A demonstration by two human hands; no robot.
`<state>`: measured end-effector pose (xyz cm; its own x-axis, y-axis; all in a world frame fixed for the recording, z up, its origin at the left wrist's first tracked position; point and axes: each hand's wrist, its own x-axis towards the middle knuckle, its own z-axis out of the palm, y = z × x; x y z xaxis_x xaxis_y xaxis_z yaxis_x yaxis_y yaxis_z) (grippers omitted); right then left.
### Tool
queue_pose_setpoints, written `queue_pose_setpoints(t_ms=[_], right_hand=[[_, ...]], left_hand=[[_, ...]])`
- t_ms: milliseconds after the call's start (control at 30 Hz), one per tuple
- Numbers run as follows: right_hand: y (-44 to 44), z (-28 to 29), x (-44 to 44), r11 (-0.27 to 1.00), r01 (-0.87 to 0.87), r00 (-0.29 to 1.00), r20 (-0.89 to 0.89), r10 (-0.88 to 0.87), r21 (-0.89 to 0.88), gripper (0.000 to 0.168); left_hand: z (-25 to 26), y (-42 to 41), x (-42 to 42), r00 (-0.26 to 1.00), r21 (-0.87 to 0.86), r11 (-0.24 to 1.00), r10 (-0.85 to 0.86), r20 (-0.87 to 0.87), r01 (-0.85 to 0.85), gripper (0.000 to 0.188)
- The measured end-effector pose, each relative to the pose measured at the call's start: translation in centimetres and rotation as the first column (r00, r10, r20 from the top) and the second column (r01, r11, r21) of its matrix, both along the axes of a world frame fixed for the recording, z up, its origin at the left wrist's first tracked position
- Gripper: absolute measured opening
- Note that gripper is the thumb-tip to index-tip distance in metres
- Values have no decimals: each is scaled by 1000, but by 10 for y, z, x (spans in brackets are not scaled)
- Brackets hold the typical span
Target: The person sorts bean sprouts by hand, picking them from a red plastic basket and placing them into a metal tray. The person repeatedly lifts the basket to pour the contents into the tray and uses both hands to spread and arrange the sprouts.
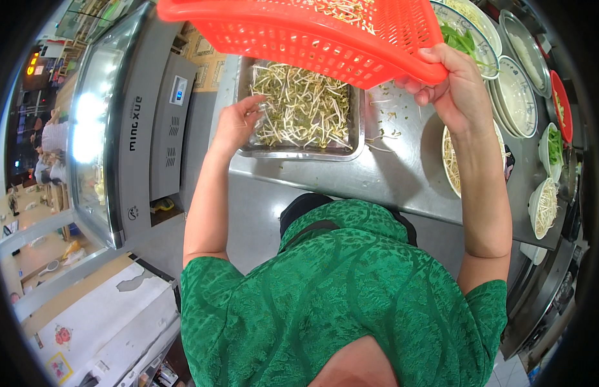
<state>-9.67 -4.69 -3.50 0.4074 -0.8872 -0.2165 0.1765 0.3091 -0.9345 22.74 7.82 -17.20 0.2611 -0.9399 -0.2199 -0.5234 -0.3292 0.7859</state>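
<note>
My right hand (449,84) grips the near right corner of a red perforated plastic basket (299,43), which is raised and tilted above the steel table. Bean sprouts lie inside the basket. Below it, a rectangular stainless steel tray (304,156) holds a layer of bean sprouts (304,109) with greenish hulls among them. My left hand (243,118) is at the tray's left edge, fingers apart and slightly curled, touching or just above the sprouts there. The basket's far side is cut off by the top of the picture.
Loose hulls and sprouts (389,133) dot the steel table (347,176). At right stand stacked bowls (517,96), a plate of green leaves (456,41), a bowl of sprouts (543,208) and a red dish (560,106). A bowl of sprouts is under my right forearm. A glass display fridge (135,121) stands left.
</note>
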Motion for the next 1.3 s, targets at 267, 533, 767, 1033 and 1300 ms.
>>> queue_pose_setpoints(t_ms=[267, 533, 767, 1033, 1300], right_hand=[[-5, -4, 1, 997, -72, 997, -13, 73, 12, 29], [-3, -2, 2, 1000, -15, 1000, 1, 15, 11, 25], [-3, -3, 5, 1000, -8, 1000, 12, 8, 27, 23], [4, 0, 2, 1000, -12, 999, 51, 11, 24, 21], [8, 2, -7, 1000, 13, 997, 73, -15, 21, 21]], left_hand=[[-33, 4, -11, 699, 110, 938, -319, 640, 328, 20], [-8, 0, 5, 976, 73, 996, -25, -214, 42, 8], [-10, -10, -43, 958, -74, 965, -261, -123, 253, 19], [-33, -31, -119, 544, 136, 658, -705, 455, 740, 19], [-23, -38, -102, 862, -60, 867, -482, 159, 495, 12]])
